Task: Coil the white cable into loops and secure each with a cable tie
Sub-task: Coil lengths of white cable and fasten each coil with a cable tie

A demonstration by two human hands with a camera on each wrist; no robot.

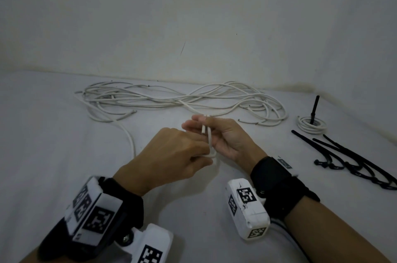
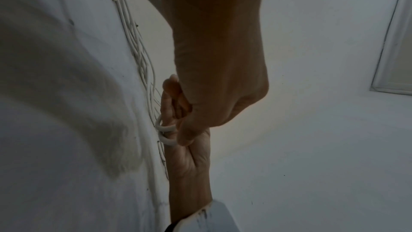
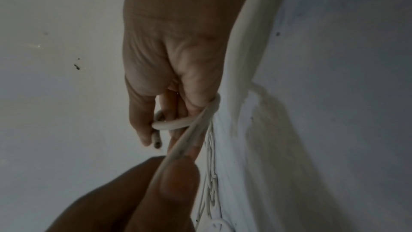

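A long white cable [image 1: 182,99] lies in a loose tangle at the back of the white surface. One strand runs forward to my hands. My right hand [image 1: 199,125] holds the cable's free end [image 1: 203,128] upright between thumb and fingers, with a small loop [image 3: 171,123] wound round the fingers. My left hand [image 1: 205,156] pinches the bottom bend of that loop [image 1: 211,154] against the right palm. In the left wrist view two small turns [image 2: 165,130] show beside the fingers. The left thumb [image 3: 178,183] presses the strand in the right wrist view.
A small coil [image 1: 311,126] of white cable lies at the right with a black tie [image 1: 314,110] standing up from it. Several loose black cable ties [image 1: 354,159] lie in front of it. A white wall [image 1: 193,15] rises just behind the tangle.
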